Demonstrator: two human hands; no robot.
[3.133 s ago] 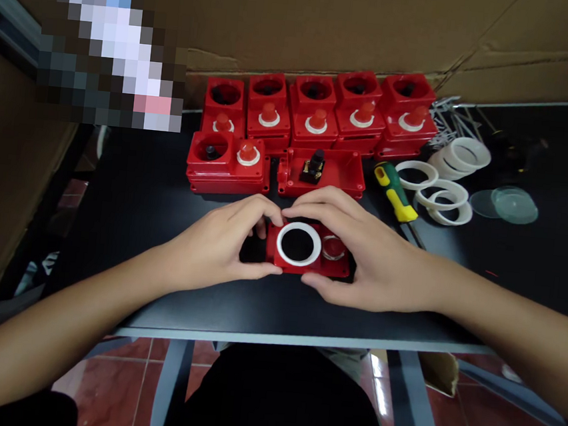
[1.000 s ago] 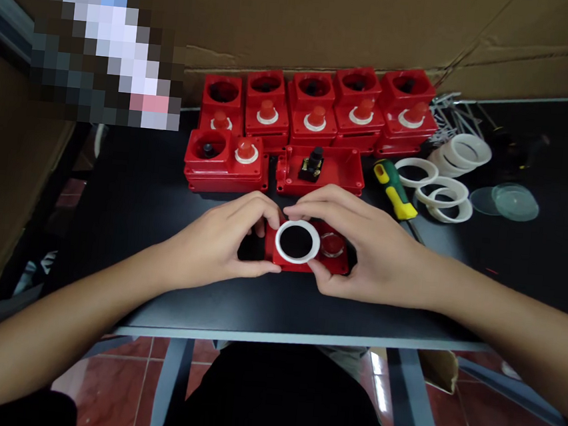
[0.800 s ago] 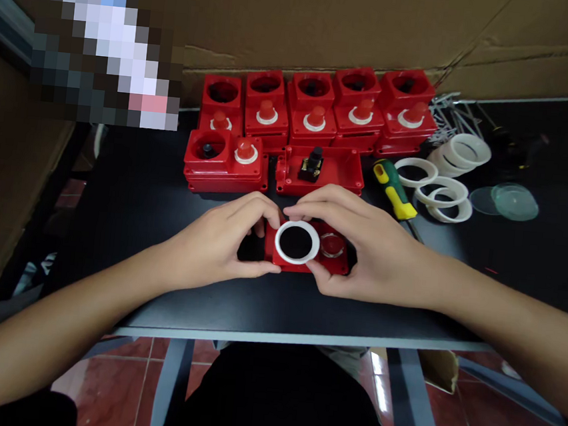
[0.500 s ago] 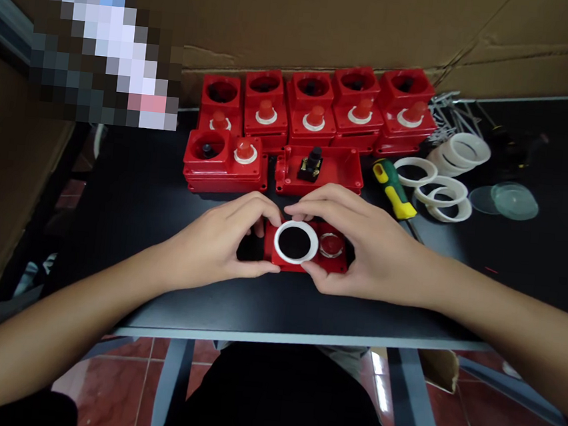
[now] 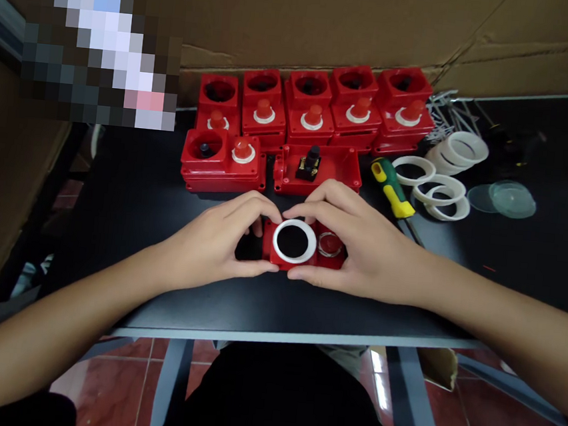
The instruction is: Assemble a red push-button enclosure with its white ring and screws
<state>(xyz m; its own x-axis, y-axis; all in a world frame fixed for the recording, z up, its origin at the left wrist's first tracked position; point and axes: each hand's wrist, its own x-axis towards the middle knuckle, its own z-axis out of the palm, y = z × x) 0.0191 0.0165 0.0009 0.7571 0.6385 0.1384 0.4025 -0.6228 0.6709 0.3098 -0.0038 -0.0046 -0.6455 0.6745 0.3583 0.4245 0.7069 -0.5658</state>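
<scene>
A red plastic cover (image 5: 304, 258) lies on the black table (image 5: 129, 198) in front of me. A white ring (image 5: 294, 241) sits around its round hole, and a small red button (image 5: 330, 243) shows beside it. My left hand (image 5: 213, 243) grips the cover's left end, thumb below and fingers curled over the top. My right hand (image 5: 361, 247) wraps the right end, with thumb and fingertips pressed at the ring's rim.
Several assembled red button boxes (image 5: 314, 112) stand in a row at the back, with an open red base (image 5: 315, 169) and another box (image 5: 223, 160) nearer. A green-yellow screwdriver (image 5: 389, 188), loose white rings (image 5: 440, 188) and clear discs (image 5: 506, 197) lie right. Cardboard (image 5: 332, 23) walls the back.
My right thumb has slid left along the cover's near edge toward the ring. The cover and both hands sit slightly farther left and higher in view.
</scene>
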